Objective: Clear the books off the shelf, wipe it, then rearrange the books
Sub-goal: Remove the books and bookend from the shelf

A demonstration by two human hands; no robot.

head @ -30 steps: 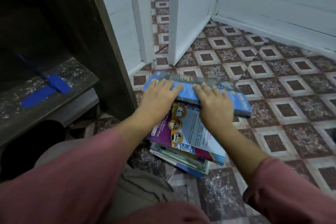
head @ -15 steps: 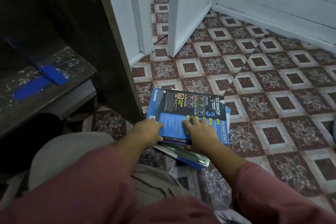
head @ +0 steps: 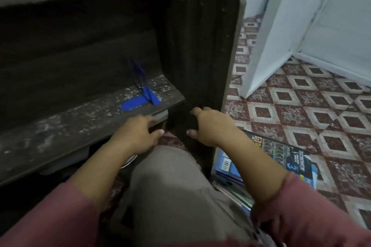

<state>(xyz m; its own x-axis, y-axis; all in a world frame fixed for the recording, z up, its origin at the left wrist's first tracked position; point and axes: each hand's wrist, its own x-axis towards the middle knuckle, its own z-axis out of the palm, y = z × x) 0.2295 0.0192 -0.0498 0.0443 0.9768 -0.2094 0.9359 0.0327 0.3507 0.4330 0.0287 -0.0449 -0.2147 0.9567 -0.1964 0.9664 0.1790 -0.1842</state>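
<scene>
Left hand [head: 138, 135] and right hand [head: 209, 126] are held relaxed and empty before the dusty shelf board [head: 70, 126]; the stack of books [head: 285, 154] is laid on the tiled floor [head: 301, 106] right of the side panel [head: 200, 56].

The dark wooden shelf [head: 60, 132] runs across the left half of the frame, rising from the lower left toward the centre. Its surface has pale dust and specks all over. Near its right end lies a flat blue strip [head: 132, 104], touching a shorter blue piece [head: 153, 98]; this part is blurred.

The tiled floor [head: 301, 106], in a brown and cream diamond pattern, fills the right side. On it, at the lower right, a stack of books [head: 281, 158] lies flat, just beside the upright side panel [head: 200, 56]. The top cover reads "SCIENCE 3".
</scene>
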